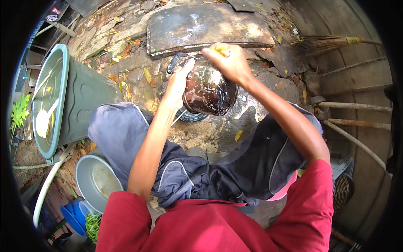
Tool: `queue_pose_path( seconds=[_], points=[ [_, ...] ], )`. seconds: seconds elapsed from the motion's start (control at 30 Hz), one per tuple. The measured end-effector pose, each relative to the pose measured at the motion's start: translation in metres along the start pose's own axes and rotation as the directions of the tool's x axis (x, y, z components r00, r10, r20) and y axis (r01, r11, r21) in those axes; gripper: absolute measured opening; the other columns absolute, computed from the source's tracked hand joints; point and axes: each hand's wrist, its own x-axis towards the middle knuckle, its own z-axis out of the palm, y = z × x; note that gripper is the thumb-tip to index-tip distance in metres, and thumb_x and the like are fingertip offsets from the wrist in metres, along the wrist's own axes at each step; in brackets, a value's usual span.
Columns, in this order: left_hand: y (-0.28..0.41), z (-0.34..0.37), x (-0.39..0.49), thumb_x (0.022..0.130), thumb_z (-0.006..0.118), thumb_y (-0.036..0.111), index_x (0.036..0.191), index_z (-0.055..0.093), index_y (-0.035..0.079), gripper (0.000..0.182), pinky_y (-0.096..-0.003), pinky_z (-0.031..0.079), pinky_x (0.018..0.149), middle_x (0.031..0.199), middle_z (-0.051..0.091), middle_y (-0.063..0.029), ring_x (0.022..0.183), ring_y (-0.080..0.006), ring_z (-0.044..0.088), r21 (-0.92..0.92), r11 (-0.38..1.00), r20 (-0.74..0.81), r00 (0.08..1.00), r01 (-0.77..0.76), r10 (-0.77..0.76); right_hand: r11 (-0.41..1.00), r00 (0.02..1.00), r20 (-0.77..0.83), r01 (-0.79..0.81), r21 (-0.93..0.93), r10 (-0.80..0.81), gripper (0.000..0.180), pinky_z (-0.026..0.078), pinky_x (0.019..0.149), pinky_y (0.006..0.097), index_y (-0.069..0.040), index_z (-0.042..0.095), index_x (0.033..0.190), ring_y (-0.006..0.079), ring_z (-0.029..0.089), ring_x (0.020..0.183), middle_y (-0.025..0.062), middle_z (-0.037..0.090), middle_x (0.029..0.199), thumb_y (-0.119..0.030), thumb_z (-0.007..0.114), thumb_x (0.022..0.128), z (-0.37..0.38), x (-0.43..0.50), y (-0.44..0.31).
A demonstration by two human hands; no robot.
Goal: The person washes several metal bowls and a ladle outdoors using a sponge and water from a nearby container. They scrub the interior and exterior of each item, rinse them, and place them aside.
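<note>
A dark brown, glossy cooking pot (209,89) is tilted between my knees, with white suds spattered over its surface. My left hand (179,83) grips its left side, thumb pointing away from me. A black handle (172,65) sticks out beyond that thumb. My right hand (233,63) is closed around an orange-yellow scrubber (221,50) at the pot's far side. Its fingertips are hidden from above, and so is the scrubber's underside. Below the pot, a dark ridged round object (192,117) shows only in part.
A tall green tub (86,91) of water, with a white dipper (42,123) in it, stands left. Near my left knee sits a grey basin (82,176). A dark slab (207,28) lies ahead on wet stone ground. Pipes (355,107) and a stick broom (321,44) line the right wall.
</note>
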Motion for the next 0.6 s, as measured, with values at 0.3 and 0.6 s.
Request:
queue_pose_path(
  seconds=[0.3, 0.6],
  points=[
    [-0.011, 0.001, 0.01, 0.098, 0.057, 0.044, 0.096, 0.062, 0.012, 0.032, -0.0242, 0.05, 0.059, 0.086, 0.061, 0.0008, 0.077, -0.0085, 0.062, -0.233, 0.951, -0.119, 0.976, -0.204, 0.181, 0.57, 0.646, 0.227, 0.756, -0.321, -0.729, 0.036, 0.036, 0.109, 0.0498, -0.002, 0.066, 0.111, 0.0309, 0.056, 0.121, 0.015, 0.062, 0.125, -0.024, 0.069, 0.083, 0.032, -0.037, -0.014],
    [-0.013, 0.015, -0.003, 0.103, 0.05, 0.031, 0.1, 0.066, 0.001, 0.034, -0.0237, 0.04, 0.061, 0.076, 0.056, 0.0048, 0.07, -0.0038, 0.047, 0.472, 0.799, 0.134, 0.926, -0.373, 0.353, 0.993, 0.984, -0.173, -0.06, -0.104, 0.042, 0.034, 0.053, 0.083, 0.0411, 0.001, 0.07, 0.1, 0.0365, 0.07, 0.084, 0.0221, 0.071, 0.091, -0.029, 0.054, 0.092, 0.026, -0.018, 0.005]
  ],
)
